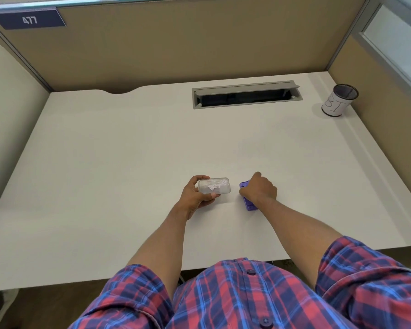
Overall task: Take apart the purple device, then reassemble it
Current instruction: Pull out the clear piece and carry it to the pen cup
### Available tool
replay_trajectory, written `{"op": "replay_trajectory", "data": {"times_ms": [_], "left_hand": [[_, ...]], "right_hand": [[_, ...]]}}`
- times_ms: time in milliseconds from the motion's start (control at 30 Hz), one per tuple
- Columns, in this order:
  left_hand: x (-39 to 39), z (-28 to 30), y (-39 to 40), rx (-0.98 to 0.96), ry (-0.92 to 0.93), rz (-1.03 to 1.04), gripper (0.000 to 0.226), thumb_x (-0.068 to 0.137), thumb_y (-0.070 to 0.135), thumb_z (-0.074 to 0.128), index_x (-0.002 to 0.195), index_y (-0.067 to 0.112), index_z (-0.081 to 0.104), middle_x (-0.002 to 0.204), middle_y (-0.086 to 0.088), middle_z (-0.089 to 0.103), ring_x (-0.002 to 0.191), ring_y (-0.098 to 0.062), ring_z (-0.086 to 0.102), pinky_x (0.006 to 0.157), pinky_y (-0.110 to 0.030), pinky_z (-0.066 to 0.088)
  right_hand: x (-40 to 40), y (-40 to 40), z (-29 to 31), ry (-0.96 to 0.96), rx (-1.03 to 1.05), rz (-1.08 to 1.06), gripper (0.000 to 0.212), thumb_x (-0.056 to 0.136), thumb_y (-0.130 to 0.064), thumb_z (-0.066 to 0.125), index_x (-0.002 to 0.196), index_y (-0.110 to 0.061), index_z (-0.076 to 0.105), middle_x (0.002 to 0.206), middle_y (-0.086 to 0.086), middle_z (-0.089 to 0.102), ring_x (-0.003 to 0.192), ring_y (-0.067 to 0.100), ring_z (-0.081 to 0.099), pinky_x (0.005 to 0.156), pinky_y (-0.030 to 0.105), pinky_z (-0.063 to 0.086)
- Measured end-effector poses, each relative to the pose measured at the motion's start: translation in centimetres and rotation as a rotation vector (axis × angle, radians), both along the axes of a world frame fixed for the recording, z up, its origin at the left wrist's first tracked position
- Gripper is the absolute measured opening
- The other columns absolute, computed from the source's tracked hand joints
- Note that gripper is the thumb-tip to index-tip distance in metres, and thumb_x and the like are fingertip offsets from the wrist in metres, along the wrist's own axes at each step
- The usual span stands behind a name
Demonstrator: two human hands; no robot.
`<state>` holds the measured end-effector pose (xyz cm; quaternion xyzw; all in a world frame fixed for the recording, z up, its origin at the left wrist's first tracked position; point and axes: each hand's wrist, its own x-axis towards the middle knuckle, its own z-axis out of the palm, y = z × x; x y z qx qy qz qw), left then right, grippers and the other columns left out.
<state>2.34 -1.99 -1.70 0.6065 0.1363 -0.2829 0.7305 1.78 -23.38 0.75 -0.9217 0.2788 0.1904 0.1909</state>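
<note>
The purple device (249, 204) lies flat on the white desk (128, 162), mostly covered by my right hand (259, 189), whose fingers are closed over its top; only its near end and far left corner show. Just to its left, my left hand (195, 194) grips a small clear plastic box (214, 185) with several small white pieces inside, holding it by its left end at desk level. The box and the device are a short gap apart.
A grey cable slot (246, 94) is set into the desk at the back. A black mesh pen cup (339, 100) with a white paper label stands at the back right corner. Tan partition walls enclose three sides.
</note>
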Motion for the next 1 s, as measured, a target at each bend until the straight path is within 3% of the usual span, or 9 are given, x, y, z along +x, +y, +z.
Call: {"op": "replay_trajectory", "data": {"times_ms": [100, 200, 300, 367, 433, 633, 867, 1000], "left_hand": [[0.1, 0.0, -0.1, -0.004, -0.004, 0.002, 0.061, 0.074, -0.019, 0.078, 0.118, 0.02, 0.064, 0.112, -0.016, 0.071, 0.08, -0.02, 0.079, 0.078, -0.033, 0.065], [0.2, 0.1, -0.1, -0.014, -0.007, 0.01, 0.061, 0.073, -0.018, 0.08, 0.12, 0.019, 0.064, 0.12, -0.02, 0.069, 0.093, -0.028, 0.077, 0.079, -0.034, 0.065], [0.3, 0.3, -0.3, -0.028, -0.008, 0.011, 0.063, 0.074, -0.016, 0.08, 0.125, 0.016, 0.062, 0.123, -0.021, 0.07, 0.107, -0.037, 0.075, 0.077, -0.032, 0.064], [0.5, 0.3, -0.6, -0.027, -0.008, 0.002, 0.063, 0.075, -0.015, 0.08, 0.126, 0.017, 0.061, 0.124, -0.021, 0.071, 0.109, -0.039, 0.074, 0.077, -0.033, 0.063], [0.9, 0.4, -1.1, -0.025, -0.012, -0.014, 0.061, 0.075, -0.015, 0.08, 0.122, 0.019, 0.062, 0.124, -0.021, 0.072, 0.11, -0.039, 0.074, 0.079, -0.034, 0.064], [2.5, 1.1, -3.2, -0.024, -0.038, -0.073, 0.061, 0.07, -0.01, 0.084, 0.117, 0.024, 0.065, 0.126, -0.021, 0.07, 0.114, -0.04, 0.072, 0.081, -0.036, 0.063], [5.6, 2.8, -6.8, -0.009, -0.081, -0.173, 0.069, 0.068, -0.006, 0.085, 0.125, 0.027, 0.065, 0.129, -0.02, 0.067, 0.118, -0.038, 0.069, 0.085, -0.038, 0.063], [7.5, 3.5, -9.5, -0.033, -0.091, -0.237, 0.077, 0.065, -0.001, 0.088, 0.131, 0.031, 0.064, 0.128, -0.019, 0.068, 0.116, -0.037, 0.071, 0.083, -0.037, 0.063]], "right_hand": [[0.1, 0.2, 0.4, 0.004, -0.044, -0.006, 0.057, 0.075, -0.043, 0.071, 0.121, -0.015, 0.051, 0.119, 0.007, 0.059, 0.112, 0.029, 0.061, 0.085, 0.036, 0.045], [0.3, 0.3, 0.7, -0.196, -0.036, -0.001, 0.054, 0.076, -0.046, 0.069, 0.121, -0.019, 0.057, 0.12, 0.004, 0.058, 0.113, 0.026, 0.059, 0.089, 0.038, 0.045], [0.8, 0.2, 0.6, -0.387, 0.29, -0.028, 0.034, 0.088, -0.044, 0.067, 0.113, -0.021, 0.066, 0.112, -0.001, 0.064, 0.103, 0.02, 0.064, 0.091, 0.039, 0.052], [1.0, 0.2, 0.9, -0.407, 0.536, -0.077, 0.028, 0.093, -0.044, 0.065, 0.103, -0.019, 0.072, 0.102, -0.001, 0.071, 0.091, 0.017, 0.068, 0.082, 0.033, 0.054], [1.0, 0.2, 0.9, -0.396, 0.651, -0.078, 0.029, 0.095, -0.041, 0.065, 0.097, -0.015, 0.076, 0.094, -0.001, 0.075, 0.077, 0.016, 0.07, 0.074, 0.028, 0.052], [1.2, -1.2, 0.3, -0.411, 0.802, -0.167, 0.022, 0.098, -0.014, 0.064, 0.113, -0.004, 0.076, 0.101, 0.012, 0.077, 0.068, 0.017, 0.069, 0.049, 0.018, 0.05], [2.0, -4.6, 0.9, -0.461, 0.99, -0.325, 0.022, 0.098, -0.006, 0.062, 0.117, 0.002, 0.07, 0.09, 0.019, 0.073, 0.057, 0.02, 0.07, 0.045, 0.024, 0.049], [2.4, -7.3, 1.5, -0.513, 1.066, -0.393, 0.02, 0.097, -0.008, 0.066, 0.113, 0.002, 0.071, 0.08, 0.013, 0.076, 0.057, 0.019, 0.072, 0.047, 0.022, 0.051]]}}
